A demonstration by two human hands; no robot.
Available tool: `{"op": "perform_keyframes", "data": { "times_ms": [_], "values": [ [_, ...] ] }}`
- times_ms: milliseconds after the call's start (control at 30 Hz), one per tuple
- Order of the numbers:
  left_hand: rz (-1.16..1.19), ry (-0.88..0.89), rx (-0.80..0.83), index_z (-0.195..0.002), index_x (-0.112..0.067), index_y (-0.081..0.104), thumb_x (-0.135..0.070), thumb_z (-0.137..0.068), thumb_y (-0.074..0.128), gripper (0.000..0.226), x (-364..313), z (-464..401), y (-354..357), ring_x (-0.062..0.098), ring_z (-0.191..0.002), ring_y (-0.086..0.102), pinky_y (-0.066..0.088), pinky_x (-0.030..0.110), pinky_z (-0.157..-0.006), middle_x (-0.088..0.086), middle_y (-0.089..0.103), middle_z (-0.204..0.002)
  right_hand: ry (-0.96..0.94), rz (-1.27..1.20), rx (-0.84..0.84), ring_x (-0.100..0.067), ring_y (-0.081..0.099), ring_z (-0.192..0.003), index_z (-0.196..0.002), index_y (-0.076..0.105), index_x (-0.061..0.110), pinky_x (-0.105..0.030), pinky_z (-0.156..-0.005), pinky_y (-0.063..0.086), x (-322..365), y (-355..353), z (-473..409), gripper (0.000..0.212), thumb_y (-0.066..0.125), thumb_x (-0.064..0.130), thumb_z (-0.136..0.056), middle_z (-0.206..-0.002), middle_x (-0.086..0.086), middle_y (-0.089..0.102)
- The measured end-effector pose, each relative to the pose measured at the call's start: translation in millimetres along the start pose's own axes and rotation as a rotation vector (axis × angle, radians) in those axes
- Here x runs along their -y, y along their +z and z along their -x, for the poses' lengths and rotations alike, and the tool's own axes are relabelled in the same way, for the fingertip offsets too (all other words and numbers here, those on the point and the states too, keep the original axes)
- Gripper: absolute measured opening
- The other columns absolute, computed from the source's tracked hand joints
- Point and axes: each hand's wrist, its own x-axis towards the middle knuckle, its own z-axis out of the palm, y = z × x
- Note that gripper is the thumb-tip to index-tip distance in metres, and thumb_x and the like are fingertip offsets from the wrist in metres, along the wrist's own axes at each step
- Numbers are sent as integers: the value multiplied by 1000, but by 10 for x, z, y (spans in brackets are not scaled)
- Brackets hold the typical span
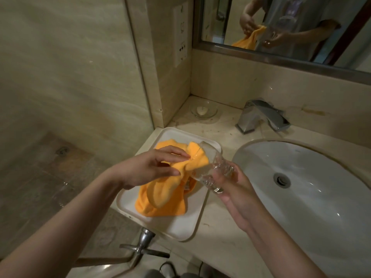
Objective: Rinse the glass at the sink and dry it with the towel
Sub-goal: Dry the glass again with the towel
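A: Where did we have the glass (212, 165)?

B: Tilted on its side above the right edge of the tray (180, 225), mouth toward the towel (166, 189), base toward us. Our right hand (234, 193) gripped it around the base end, fingers curled under.

A: And the towel?

B: Orange, bunched. Our left hand (152, 167) pinched a fold of it and held it at the glass mouth; the rest hung down onto the white tray.

A: Around that?

B: The tray sat on the counter (224, 233) left of the sink (301, 197). The tap (263, 117) stood behind the basin, a small glass dish (203, 111) in the corner, the mirror (291, 27) above.
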Motion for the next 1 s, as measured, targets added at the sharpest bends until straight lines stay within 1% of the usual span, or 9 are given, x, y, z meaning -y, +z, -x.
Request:
{"op": "perform_keyframes", "data": {
  "times_ms": [100,200,367,500,600,733,800,900,1000],
  "values": [
    [125,65,-101,-100,-38,72,-19,-74,62,34,-57,23,22,1,-111,56,46,15,-89,-16,61,-115,36,-92,29,-20,70,-89,-107,59,11,-30,-71,56,40,19,-10,54,69,34,-60,-96,-7,71],
    [235,63,-35,-106,-39,69,-18,-85,58,32,-79,63,7,6,-114,59,48,17,-89,-13,64,-120,98,-83,57,-21,68,-79,-100,61,8,-28,-63,58,105,2,-27,49,65,40,-62,-87,-9,70],
    [-32,34,88,-119,-34,59,-25,-86,54,35,-80,35,28,-1,-119,51,41,13,-96,-20,55,-131,178,42,124,-16,67,-66,-94,65,11,-25,-58,57,162,7,-13,48,64,46,-62,-75,-4,72],
    [-242,88,5,-105,-32,60,-34,-89,49,20,-127,-45,65,1,-102,53,41,15,-90,-6,60,-107,338,-107,72,-19,62,-51,-88,66,7,-23,-44,53,205,82,-5,49,62,50,-65,-69,-10,69],
    [-99,69,-73,-94,-27,62,-36,-87,48,18,-109,-65,102,3,-82,56,46,19,-76,-7,58,-90,395,-86,102,-21,62,-53,-90,66,5,-24,-47,55,203,122,-14,58,57,58,-67,-72,-13,69],
    [116,59,-114,-81,-30,66,-31,-86,51,16,-36,-72,127,4,-72,57,47,18,-66,-13,60,-76,139,174,112,-21,68,-90,-131,37,29,-33,-75,56,162,91,-31,76,62,57,-64,-118,-8,60],
    [236,39,-142,-84,-19,64,-28,-88,54,15,-31,-75,111,6,-66,58,48,18,-61,-9,61,-70,-94,442,107,-14,58,-110,-127,28,50,-25,-81,54,155,87,-6,81,73,47,-60,-134,3,41],
    [349,1,-160,-97,-5,62,-29,-84,54,28,-66,-108,103,13,-71,62,53,22,-65,-1,65,-75,-355,727,54,-2,45,-119,-123,33,52,-15,-85,47,138,83,-27,74,78,34,-67,-132,13,36],
    [409,-20,-178,-99,-12,64,-29,-80,51,29,-117,-132,99,13,-74,65,56,24,-69,-1,69,-77,-379,749,2,10,41,-113,-128,39,41,-18,-92,42,168,114,-83,66,74,37,-72,-126,17,43]
  ]
}}
